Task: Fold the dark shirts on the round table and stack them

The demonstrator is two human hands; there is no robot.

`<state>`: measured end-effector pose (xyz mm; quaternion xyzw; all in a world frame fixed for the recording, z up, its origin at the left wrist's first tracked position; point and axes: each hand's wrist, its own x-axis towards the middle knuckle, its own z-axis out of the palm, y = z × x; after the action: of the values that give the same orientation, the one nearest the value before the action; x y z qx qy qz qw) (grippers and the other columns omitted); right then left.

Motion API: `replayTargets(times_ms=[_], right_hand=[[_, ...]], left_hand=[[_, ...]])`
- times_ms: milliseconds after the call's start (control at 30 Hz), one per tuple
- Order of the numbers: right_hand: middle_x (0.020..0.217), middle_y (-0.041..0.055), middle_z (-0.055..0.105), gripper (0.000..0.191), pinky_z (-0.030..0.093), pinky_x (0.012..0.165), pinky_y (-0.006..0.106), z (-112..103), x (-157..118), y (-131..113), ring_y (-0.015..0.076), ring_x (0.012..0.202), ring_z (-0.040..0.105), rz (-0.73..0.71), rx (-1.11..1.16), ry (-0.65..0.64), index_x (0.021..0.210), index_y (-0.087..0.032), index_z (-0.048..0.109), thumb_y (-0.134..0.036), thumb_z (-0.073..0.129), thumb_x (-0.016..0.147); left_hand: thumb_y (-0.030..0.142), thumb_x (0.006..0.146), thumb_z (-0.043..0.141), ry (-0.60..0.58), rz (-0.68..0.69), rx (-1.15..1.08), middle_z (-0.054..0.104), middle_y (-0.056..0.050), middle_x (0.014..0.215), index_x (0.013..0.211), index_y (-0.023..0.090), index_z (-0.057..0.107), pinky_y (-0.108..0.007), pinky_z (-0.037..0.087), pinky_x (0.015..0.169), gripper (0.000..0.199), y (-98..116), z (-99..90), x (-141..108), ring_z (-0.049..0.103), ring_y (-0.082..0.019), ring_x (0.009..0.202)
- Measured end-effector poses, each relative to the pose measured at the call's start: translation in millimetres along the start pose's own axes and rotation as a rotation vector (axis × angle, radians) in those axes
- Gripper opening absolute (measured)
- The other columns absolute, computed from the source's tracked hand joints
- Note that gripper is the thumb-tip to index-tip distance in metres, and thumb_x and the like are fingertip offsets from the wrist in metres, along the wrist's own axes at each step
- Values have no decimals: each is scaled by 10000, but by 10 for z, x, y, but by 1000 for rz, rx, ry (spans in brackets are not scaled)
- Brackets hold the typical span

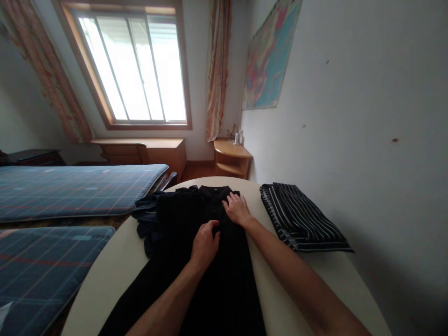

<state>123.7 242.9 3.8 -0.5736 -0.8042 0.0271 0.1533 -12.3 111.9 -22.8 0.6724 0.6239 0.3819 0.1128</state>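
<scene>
A black collared shirt point(224, 280) lies spread on the pale round table point(105, 275), its collar point(215, 192) at the far end. My right hand point(237, 208) rests flat on the shirt just right of the collar, fingers apart. Over the middle of the shirt is my left hand point(205, 245), with fingers bent and the thumb apart from them; I see nothing held in it. Dark, crumpled clothing point(147, 219) sits along the shirt's left side, partly covered by it.
A folded black-and-white striped cloth point(301, 217) lies at the table's right, close to the wall point(367, 163). Beds with blue plaid mattresses point(80, 191) stand to the left. Beyond the table are a wooden desk point(164, 148), a corner shelf point(233, 149) and a window point(136, 70).
</scene>
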Motion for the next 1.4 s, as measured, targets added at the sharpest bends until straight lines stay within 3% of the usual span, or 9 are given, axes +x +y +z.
replayTargets(times_ms=[100,267,367,467,600,833,1033,1233,1400], right_hand=[[1516,151,441,510,214,1176,446,-65,-313,-101,286,1392,380,-67,26,42,1383,-99,541,-353,327,997],[1487,190,464,549,275,1168,424,-113,-1011,-258,294,1366,421,-193,69,37,1419,-43,499,-310,370,957],[1555,166,368,607,228,1200,461,-60,-1358,-275,302,1427,352,-227,137,15,1488,-77,416,-396,373,974],[1597,153,265,748,194,1220,470,-2,-1533,-205,302,1490,220,-242,193,-58,1540,-82,314,-564,365,969],[1615,140,189,828,170,1227,472,7,-1497,-19,286,1508,143,-228,193,-124,1560,-96,253,-657,314,955],[1611,142,213,750,139,1229,468,-87,-1170,316,268,1506,156,-239,171,-144,1551,-101,276,-579,358,979],[1533,118,424,519,234,1212,431,-258,-1201,486,233,1450,331,-353,292,-98,1406,-150,539,-439,392,1001],[1367,74,605,387,360,1151,357,-332,-1317,626,194,1324,497,-397,352,-113,1256,-200,656,-198,435,938],[1215,76,682,389,457,1050,365,-268,-1226,656,199,1163,615,-333,466,-66,1202,-196,649,-111,426,895]], left_hand=[[140,881,565,-67,21,48,705,-64,1084,1110,212,645,-367,502,953,253,-15,-77,54,644,-217,1052],[141,901,532,-237,228,97,714,-74,1167,1127,206,687,-368,467,1029,282,-113,-219,141,637,-220,1122],[130,881,530,-307,314,84,659,-75,1301,1223,206,660,-375,419,1101,373,-156,-244,154,575,-216,1244],[134,862,537,-360,332,94,608,-82,1376,1297,192,620,-387,380,1141,447,-137,-223,178,513,-221,1321],[163,869,539,-406,353,120,584,-93,1404,1318,183,606,-385,367,1150,454,-50,-135,280,495,-226,1343],[186,900,510,-397,377,196,563,-110,1425,1327,158,591,-357,352,1152,436,60,137,577,479,-216,1360],[211,928,465,-418,365,263,561,-134,1421,1330,130,589,-377,349,1146,429,125,222,750,484,-252,1351],[286,928,505,-445,343,298,383,-169,1550,1463,129,443,-448,325,1158,561,213,128,526,345,-319,1439],[300,939,485,-519,458,303,313,-107,1598,1387,222,539,-501,300,1168,458,321,-119,157,254,-334,1476]])
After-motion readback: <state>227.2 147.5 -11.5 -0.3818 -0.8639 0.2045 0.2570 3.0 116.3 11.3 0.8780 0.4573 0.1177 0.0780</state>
